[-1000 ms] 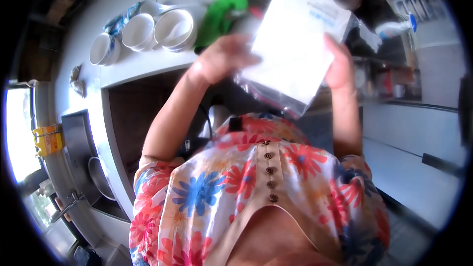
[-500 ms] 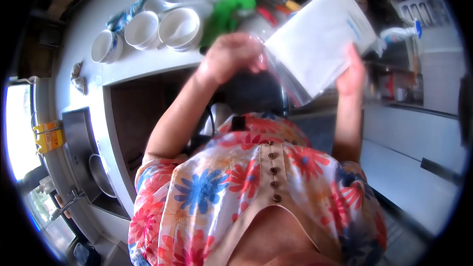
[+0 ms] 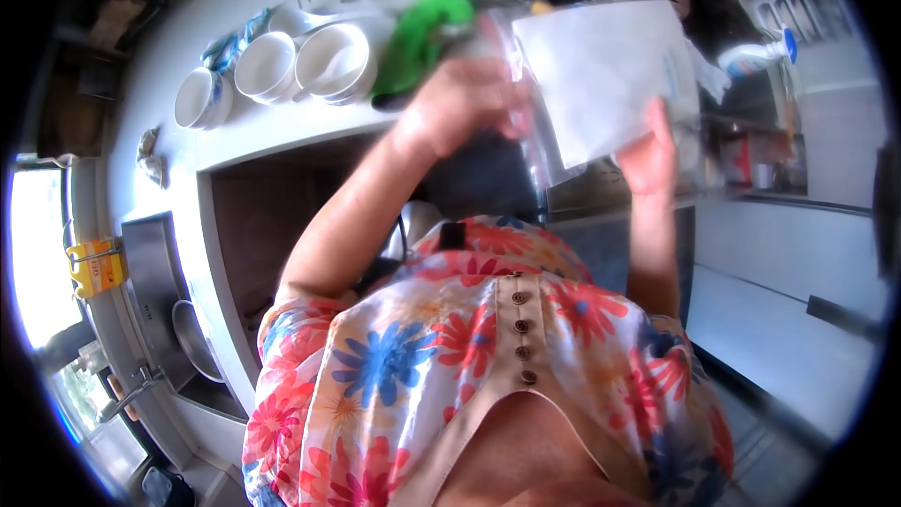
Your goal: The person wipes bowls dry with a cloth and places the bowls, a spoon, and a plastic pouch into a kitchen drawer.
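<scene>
White packet [image 3: 610, 75], upper right of centre, and both hands are on it! The right hand [image 3: 648, 160] has it by the lower right edge, thumb across the top face, the remaining fingers out of sight beneath. Over on the other side, the left hand [image 3: 460, 108] looks curled in a pinch on the clear plastic edge [image 3: 539, 150], though blur smears the fingertips. How far along is this? Packet in hand, held up in front of the body, clear plastic on it, and nothing visibly drawn out; opened or sealed, I can't tell, so what's left is hard to call. It sits squarely between the two hands, touching each. Upper left, a green cloth [image 3: 413, 47] and white bowls [image 3: 266, 66] line the counter [image 3: 263, 134]; a spray bottle [image 3: 751, 58] stands out at upper right.
</scene>
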A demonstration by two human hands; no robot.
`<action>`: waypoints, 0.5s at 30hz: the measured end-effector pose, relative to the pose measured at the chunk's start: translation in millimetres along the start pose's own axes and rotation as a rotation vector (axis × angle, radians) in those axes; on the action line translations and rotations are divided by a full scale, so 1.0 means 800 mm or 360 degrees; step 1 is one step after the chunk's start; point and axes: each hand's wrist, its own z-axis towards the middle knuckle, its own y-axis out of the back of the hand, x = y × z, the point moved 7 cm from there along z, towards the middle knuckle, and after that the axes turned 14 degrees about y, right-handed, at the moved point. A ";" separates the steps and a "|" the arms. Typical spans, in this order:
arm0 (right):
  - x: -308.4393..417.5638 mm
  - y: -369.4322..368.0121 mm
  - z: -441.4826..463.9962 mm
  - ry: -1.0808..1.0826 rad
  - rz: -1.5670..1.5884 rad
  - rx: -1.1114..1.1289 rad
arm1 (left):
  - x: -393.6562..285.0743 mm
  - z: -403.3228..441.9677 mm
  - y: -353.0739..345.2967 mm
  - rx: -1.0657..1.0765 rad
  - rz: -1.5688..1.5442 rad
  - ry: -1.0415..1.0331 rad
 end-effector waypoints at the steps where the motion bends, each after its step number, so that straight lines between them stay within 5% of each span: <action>1: 0.004 -0.001 -0.002 0.0021 0.0004 -0.0017 | 0.001 0.000 0.000 -0.0007 0.0034 0.0012; 15: 0.019 0.000 -0.009 0.0027 0.0228 0.0099 | 0.003 -0.008 -0.018 -0.0224 0.0227 -0.0030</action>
